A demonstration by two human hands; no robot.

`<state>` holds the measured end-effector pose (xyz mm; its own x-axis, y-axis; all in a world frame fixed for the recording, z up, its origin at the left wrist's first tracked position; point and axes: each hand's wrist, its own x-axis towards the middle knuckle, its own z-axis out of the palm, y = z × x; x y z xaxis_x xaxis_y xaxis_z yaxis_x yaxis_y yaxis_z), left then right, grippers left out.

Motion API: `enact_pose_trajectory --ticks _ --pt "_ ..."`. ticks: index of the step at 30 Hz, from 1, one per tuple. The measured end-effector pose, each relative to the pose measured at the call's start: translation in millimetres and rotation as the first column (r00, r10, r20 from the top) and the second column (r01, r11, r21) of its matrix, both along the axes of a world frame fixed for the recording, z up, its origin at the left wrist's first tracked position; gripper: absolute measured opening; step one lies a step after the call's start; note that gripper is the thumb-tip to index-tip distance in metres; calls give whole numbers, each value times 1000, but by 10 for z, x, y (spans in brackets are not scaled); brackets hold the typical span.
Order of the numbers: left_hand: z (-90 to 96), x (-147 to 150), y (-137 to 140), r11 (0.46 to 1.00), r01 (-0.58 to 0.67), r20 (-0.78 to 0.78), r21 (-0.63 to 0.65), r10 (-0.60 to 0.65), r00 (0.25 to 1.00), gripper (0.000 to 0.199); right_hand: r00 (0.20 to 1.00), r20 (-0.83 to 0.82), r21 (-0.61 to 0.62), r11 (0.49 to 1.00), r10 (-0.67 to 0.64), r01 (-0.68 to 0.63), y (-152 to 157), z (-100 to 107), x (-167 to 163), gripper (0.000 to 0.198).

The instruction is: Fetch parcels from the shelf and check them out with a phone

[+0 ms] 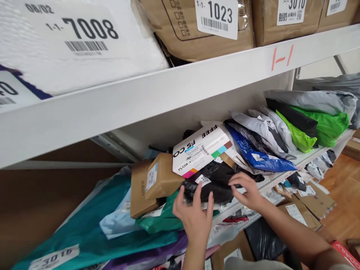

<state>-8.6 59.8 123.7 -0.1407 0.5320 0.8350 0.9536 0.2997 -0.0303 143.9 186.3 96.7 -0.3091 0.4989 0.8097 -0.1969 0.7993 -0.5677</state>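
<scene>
Lying under both hands [197, 213]: black parcel [216, 183]

I see a black bag [216, 183], a white box [201, 150] with coloured squares, a blue bag [255, 153], green bags [323, 129], brown boxes [160, 178], a teal bag [90, 221].

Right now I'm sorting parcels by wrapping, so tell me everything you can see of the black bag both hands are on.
The black bag is a glossy, crinkled plastic mailer, soft and lumpy, lying flat at the shelf's front edge. A small white label with printed digits sits on its top. The left hand presses its near left end, the right hand its right side. A white coffee box rests over its back, and a green bag lies beside and below.
</scene>
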Motion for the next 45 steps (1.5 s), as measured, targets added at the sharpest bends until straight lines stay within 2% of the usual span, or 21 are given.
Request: enact_pose_trajectory --ticks 2,4,7,9,11,14,16,21,30,35,39,42,45 --pt "-21 -57 31 998 -55 0 -24 55 999 36 999 -35 81 997 -4 7 54 63 -209 19" --pt "-41 -98 31 995 -93 -20 -19 92 996 40 996 -56 93 993 -65 70 112 48 -335 21" --pt "-10 -82 37 990 -138 -48 -5 138 989 42 987 -47 69 985 -154 157 217 -62 -376 30" --pt "59 -9 109 988 -148 -81 40 151 985 36 981 -28 105 975 -192 194 294 -147 -360 37" --pt "139 89 254 995 -79 -139 64 87 986 32 970 -19 165 956 -242 242 374 -215 -355 39" --pt "206 208 535 998 47 -195 -40 -54 979 36 941 -56 220 915 -333 337 489 -270 -393 34" --pt "196 237 685 996 37 -202 -79 -52 978 31 931 -87 222 904 -356 366 548 -281 -430 29" --pt "97 166 767 999 -38 -280 5 37 959 7 938 -109 146 928 -329 343 587 -264 -470 24" --pt "68 27 641 999 -4 -354 -45 -12 935 9 968 -77 48 969 -240 244 658 -177 -387 16" --pt "38 20 640 997 -16 -307 -71 -6 952 7 974 -5 54 972 -228 228 655 -273 -399 18" --pt "98 41 685 991 -7 -161 -133 -14 987 7 982 53 115 978 -183 176 535 -401 -389 29" --pt "215 51 717 983 91 -17 -159 -95 995 16 980 91 131 977 -179 167 405 -453 -386 47" --pt "343 55 708 966 213 90 -144 -202 975 24 955 154 105 965 -253 239 291 -470 -462 60"
